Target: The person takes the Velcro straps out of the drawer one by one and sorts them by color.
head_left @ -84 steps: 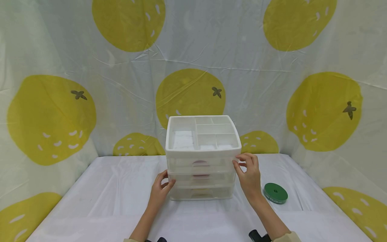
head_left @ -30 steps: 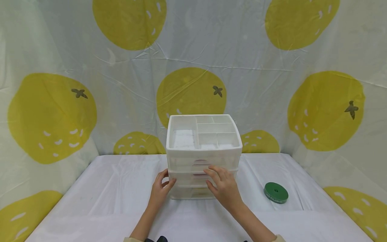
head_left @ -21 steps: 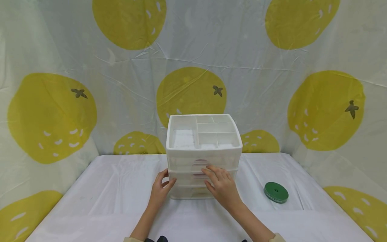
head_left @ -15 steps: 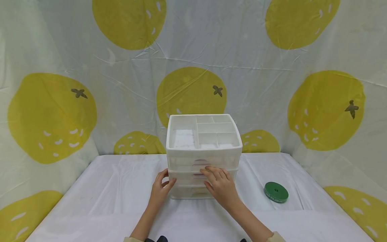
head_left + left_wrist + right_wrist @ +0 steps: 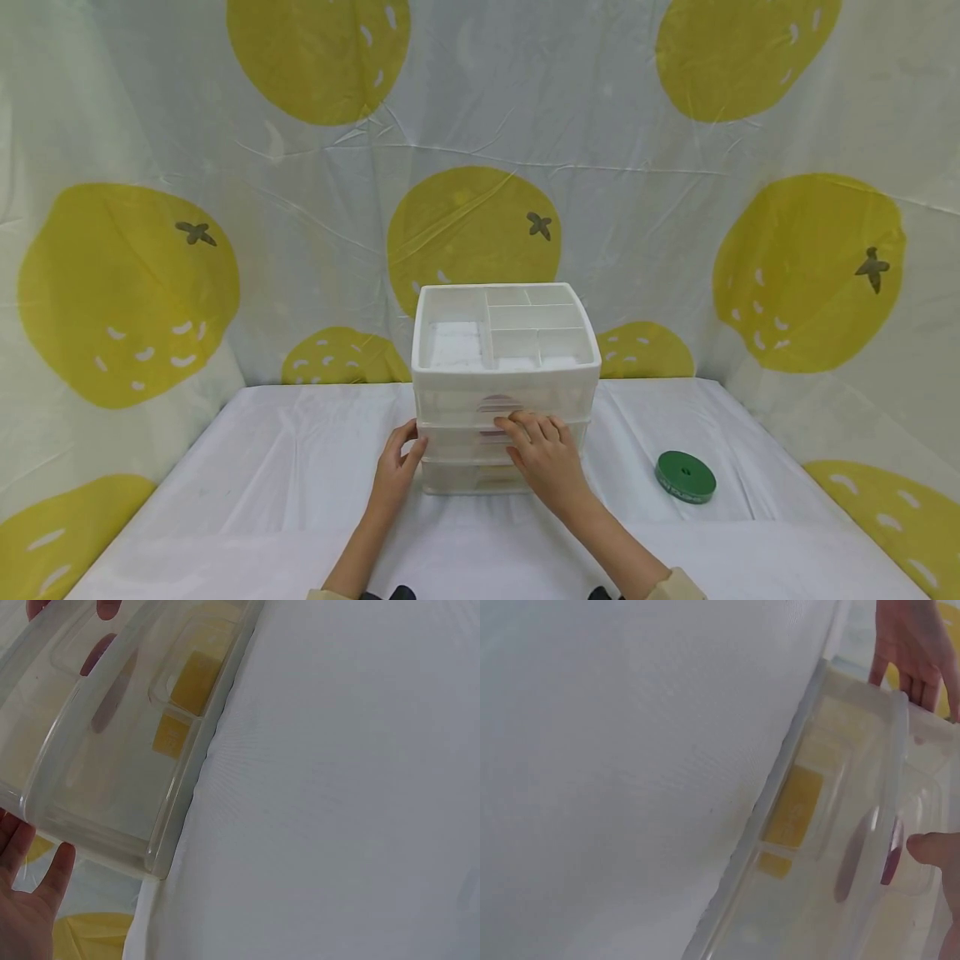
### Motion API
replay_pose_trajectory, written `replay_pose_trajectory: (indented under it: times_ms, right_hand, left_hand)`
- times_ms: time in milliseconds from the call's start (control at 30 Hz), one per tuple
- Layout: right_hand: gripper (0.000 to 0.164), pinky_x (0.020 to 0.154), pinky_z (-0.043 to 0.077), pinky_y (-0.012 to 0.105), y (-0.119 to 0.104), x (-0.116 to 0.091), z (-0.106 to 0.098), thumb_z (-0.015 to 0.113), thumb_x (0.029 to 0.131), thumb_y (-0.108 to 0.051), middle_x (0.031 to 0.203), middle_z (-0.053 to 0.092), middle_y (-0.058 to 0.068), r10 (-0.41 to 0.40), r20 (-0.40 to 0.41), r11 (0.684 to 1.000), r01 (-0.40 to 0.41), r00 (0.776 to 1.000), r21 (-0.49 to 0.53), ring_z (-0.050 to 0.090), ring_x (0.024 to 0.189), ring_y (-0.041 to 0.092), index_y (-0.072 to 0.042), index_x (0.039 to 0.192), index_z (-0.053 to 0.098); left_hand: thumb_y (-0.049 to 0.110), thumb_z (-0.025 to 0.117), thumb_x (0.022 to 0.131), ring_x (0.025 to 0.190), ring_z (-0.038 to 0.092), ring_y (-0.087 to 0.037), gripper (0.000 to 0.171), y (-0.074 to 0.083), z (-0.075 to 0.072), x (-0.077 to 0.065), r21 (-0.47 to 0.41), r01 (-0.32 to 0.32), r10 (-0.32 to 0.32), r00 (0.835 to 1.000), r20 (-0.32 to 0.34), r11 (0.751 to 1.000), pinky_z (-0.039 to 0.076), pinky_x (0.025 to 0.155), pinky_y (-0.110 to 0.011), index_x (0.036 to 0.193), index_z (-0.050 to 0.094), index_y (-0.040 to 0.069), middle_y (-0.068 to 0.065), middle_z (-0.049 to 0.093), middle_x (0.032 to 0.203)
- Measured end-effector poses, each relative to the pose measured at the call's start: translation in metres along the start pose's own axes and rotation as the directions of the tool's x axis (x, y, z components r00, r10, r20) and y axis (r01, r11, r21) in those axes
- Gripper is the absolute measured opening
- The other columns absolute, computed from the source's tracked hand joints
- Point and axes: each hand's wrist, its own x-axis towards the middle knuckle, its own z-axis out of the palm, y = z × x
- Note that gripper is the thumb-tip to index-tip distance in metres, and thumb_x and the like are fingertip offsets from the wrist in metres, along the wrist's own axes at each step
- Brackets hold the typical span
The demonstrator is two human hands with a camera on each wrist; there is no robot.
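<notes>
A white plastic drawer unit (image 5: 506, 360) with three translucent drawers stands mid-table, all drawers pushed in. My left hand (image 5: 393, 473) touches its left side, fingers fairly straight and thumb close to the front corner. Across the front, my right hand (image 5: 551, 468) has its fingers curled at the handle of the middle drawer (image 5: 453, 445); the right wrist view catches the thumb (image 5: 926, 847) against that drawer's face. Through the plastic show a purple item (image 5: 892, 851) in the middle drawer and a yellow packet (image 5: 193, 684) in the bottom one. Part of the handle is hidden by the fingers.
A green flat roll (image 5: 686, 477), like tape or ribbon, lies on the white tablecloth (image 5: 750, 554) to the right. The unit's top has divided compartments (image 5: 536, 317). A lemon-print curtain (image 5: 637, 208) hangs behind and at both sides.
My right hand has left the unit's right side and come left to the middle drawer's handle, its fingers settling there. My left thumb has drawn slightly back toward the corner.
</notes>
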Motion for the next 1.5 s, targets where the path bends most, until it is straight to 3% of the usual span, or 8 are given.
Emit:
replay_pose_trajectory:
  times_ms: [133,233,367,500,700,933,1233,1500]
  right_hand:
    - [0.063,0.078,0.033,0.030,0.001,0.001,0.003,0.084,0.055,-0.022,0.104,0.054,-0.005,-0.019,-0.027,1.000,0.018,0.999,-0.018,0.051,0.090,0.016,-0.024,0.111,0.053]
    - [0.055,0.076,0.032,0.031,0.002,0.002,0.006,0.078,0.061,-0.015,0.102,0.054,-0.004,-0.033,-0.060,0.999,0.032,0.998,-0.014,0.050,0.088,0.016,-0.023,0.110,0.054]
    - [0.028,0.075,0.032,0.030,0.002,0.003,0.006,0.051,0.084,-0.009,0.100,0.054,-0.004,-0.040,-0.071,0.999,0.038,0.997,-0.031,0.050,0.086,0.016,-0.023,0.108,0.055]
    - [0.037,0.075,0.032,0.031,0.001,0.003,0.005,0.023,0.095,-0.009,0.099,0.054,-0.004,-0.036,-0.065,0.999,0.034,0.997,-0.038,0.050,0.085,0.016,-0.023,0.107,0.055]
    - [0.034,0.077,0.034,0.031,0.003,0.000,0.000,0.036,0.085,-0.006,0.102,0.054,-0.003,-0.045,-0.042,0.999,0.046,0.998,0.022,0.050,0.088,0.017,-0.021,0.110,0.055]
    - [0.040,0.072,0.037,0.029,0.004,-0.003,-0.007,0.018,0.092,-0.015,0.100,0.054,0.000,-0.031,-0.016,0.996,0.033,0.999,0.087,0.049,0.085,0.020,-0.018,0.105,0.055]
    - [0.041,0.073,0.043,0.030,0.003,-0.007,-0.012,0.015,0.095,-0.017,0.092,0.056,0.001,-0.033,-0.043,0.989,0.039,0.999,0.144,0.053,0.083,0.019,-0.016,0.097,0.056]
    - [0.045,0.072,0.045,0.030,0.000,-0.010,-0.020,0.012,0.097,-0.020,0.092,0.055,0.001,-0.021,-0.017,0.986,0.024,1.000,0.164,0.053,0.084,0.020,-0.016,0.096,0.056]
  left_hand:
    - [0.023,0.045,0.096,0.109,0.048,-0.012,0.036,0.003,-0.003,0.000,-0.017,-0.006,0.006,1.000,-0.006,1.000,0.047,0.088,-0.029,0.126,0.051,0.005,-0.008,0.054,0.123]
    - [0.022,0.043,0.096,0.109,0.050,-0.011,0.035,0.003,-0.004,0.001,-0.030,-0.008,0.008,1.000,-0.003,1.000,0.048,0.085,-0.025,0.126,0.051,0.005,-0.010,0.054,0.125]
    - [0.023,0.041,0.097,0.113,0.049,-0.013,0.036,0.003,-0.005,0.001,-0.034,0.007,-0.007,1.000,0.009,0.999,0.048,0.084,-0.023,0.126,0.051,0.004,-0.010,0.053,0.126]
    - [0.025,0.039,0.098,0.113,0.048,-0.017,0.038,0.002,-0.005,0.002,-0.066,0.023,-0.021,1.000,0.024,0.998,0.048,0.087,-0.027,0.127,0.050,0.003,-0.012,0.052,0.126]
    - [0.029,0.034,0.099,0.106,0.049,-0.010,0.043,0.000,-0.005,0.003,-0.102,0.039,-0.034,0.998,0.043,0.994,0.048,0.090,-0.034,0.127,0.048,-0.001,-0.015,0.052,0.122]
    - [0.028,0.036,0.099,0.107,0.049,-0.006,0.041,0.001,-0.004,0.002,-0.090,0.040,-0.038,0.999,0.026,0.995,0.048,0.088,-0.029,0.126,0.050,0.001,-0.014,0.053,0.123]
    - [0.019,0.044,0.096,0.105,0.049,-0.005,0.034,0.000,-0.004,0.002,-0.042,0.015,-0.014,1.000,0.017,0.999,0.047,0.085,-0.022,0.125,0.051,0.003,-0.011,0.054,0.121]
    - [0.010,0.046,0.094,0.105,0.050,-0.019,0.031,0.029,-0.008,-0.005,-0.035,0.023,-0.022,1.000,0.020,0.999,0.047,0.087,-0.037,0.122,0.052,-0.002,-0.015,0.055,0.119]
